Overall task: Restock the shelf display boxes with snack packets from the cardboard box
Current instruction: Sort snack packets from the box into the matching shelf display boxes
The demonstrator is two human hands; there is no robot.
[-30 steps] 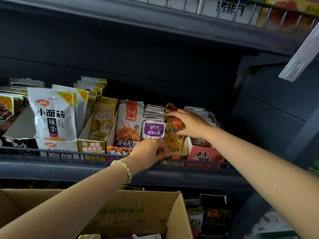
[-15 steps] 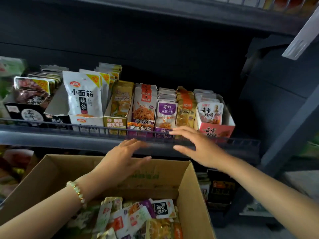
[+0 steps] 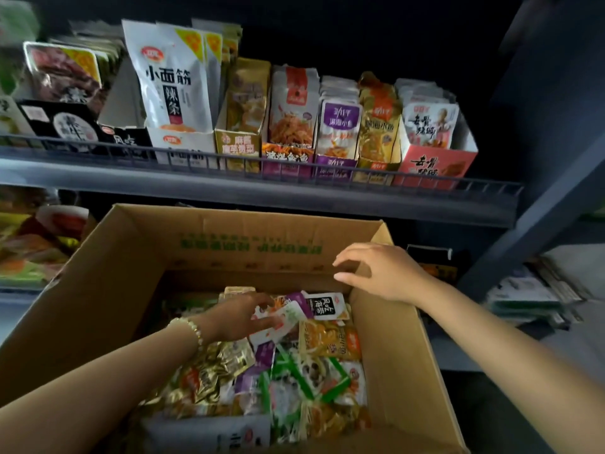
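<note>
Cardboard sits right below you: the box [image 3: 108,290] stands open in front of the shelf [image 3: 262,198], lower than it, and its floor is heaped with loose packets [image 3: 294,381] in gold, green, purple and white. Your left hand [image 3: 240,317], a bead bracelet [image 3: 193,326] at the wrist, is down inside the box with its fingertips [image 3: 273,321] on a white packet [image 3: 288,317] near the top of the heap. The blur there hides whether you are pinching that packet or only touching it, so the grip cannot be told. Your right hand [image 3: 383,273] hangs above the box's far right corner, its fingers loosely bent and apart, holding nothing and touching nothing. Up on the shelf, the display boxes [image 3: 240,147] stand side by side behind a wire rail [image 3: 484,185], each with packets upright inside. A pink box [image 3: 435,163] ends the row on the right, a purple one [image 3: 334,168] stands two places left of it, and a tall white bag [image 3: 173,80] rises further left.
</note>
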